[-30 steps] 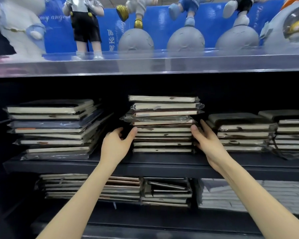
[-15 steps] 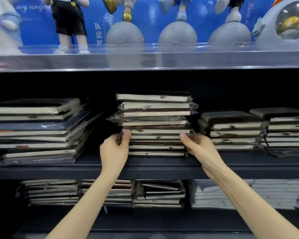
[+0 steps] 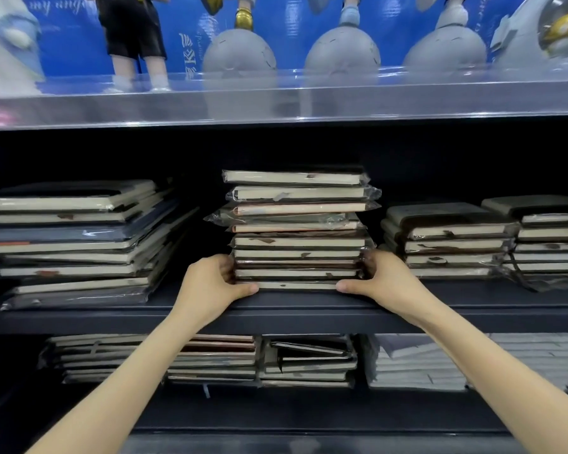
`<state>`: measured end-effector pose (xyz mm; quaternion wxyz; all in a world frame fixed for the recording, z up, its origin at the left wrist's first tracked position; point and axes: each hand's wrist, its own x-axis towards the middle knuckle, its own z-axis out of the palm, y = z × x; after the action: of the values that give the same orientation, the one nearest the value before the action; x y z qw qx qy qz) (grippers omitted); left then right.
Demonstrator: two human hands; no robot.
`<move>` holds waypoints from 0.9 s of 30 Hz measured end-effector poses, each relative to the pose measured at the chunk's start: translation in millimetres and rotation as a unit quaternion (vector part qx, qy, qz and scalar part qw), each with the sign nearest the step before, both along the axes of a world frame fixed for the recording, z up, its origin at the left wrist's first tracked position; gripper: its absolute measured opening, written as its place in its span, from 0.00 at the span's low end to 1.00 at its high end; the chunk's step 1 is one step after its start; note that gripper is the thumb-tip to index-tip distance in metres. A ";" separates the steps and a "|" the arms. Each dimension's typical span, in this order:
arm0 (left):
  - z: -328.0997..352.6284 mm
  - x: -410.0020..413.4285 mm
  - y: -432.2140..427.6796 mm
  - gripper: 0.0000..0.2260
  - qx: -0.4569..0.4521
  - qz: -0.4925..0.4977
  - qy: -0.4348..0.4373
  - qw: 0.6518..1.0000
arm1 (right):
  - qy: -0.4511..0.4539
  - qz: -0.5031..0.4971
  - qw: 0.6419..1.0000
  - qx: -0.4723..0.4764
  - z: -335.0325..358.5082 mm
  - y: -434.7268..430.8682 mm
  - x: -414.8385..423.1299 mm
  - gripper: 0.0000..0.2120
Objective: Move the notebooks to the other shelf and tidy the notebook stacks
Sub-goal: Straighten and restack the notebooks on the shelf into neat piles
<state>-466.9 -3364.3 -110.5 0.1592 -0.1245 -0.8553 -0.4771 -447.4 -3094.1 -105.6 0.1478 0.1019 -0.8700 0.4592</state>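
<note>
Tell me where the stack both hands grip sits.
Head view, mid-frame: the gripped stack stands on the middle shelf, between a wider leaning stack on its left and a lower stack on its right, left hand and right hand at its base.

A dark navy shelving unit (image 3: 112, 152) fills the view, its middle board (image 3: 309, 311) and lower board (image 3: 309, 417) sunk in shadow. Above runs a clear acrylic ledge (image 3: 407, 99), brightly lit, carrying grey dome-shaped figurine bases (image 3: 341, 50) before a glossy blue backing panel (image 3: 184, 21) with white lettering.
</note>
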 end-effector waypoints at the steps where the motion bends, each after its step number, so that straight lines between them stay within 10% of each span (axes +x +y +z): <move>1: -0.4 0.8 3.3 0.17 0.001 0.012 0.019 1.000 | 0.006 -0.004 1.000 0.017 0.8 -0.2 -0.9 0.20; 27: 0.2 14.3 31.6 0.16 0.040 0.186 0.081 0.978 | 0.051 -0.026 0.995 -0.080 -3.0 -1.8 3.8 0.12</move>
<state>-452.6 -3332.7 -110.3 0.3190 0.0053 -0.8277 -0.4616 -443.6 -3095.8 -108.6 0.2119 0.0908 -0.8238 0.5179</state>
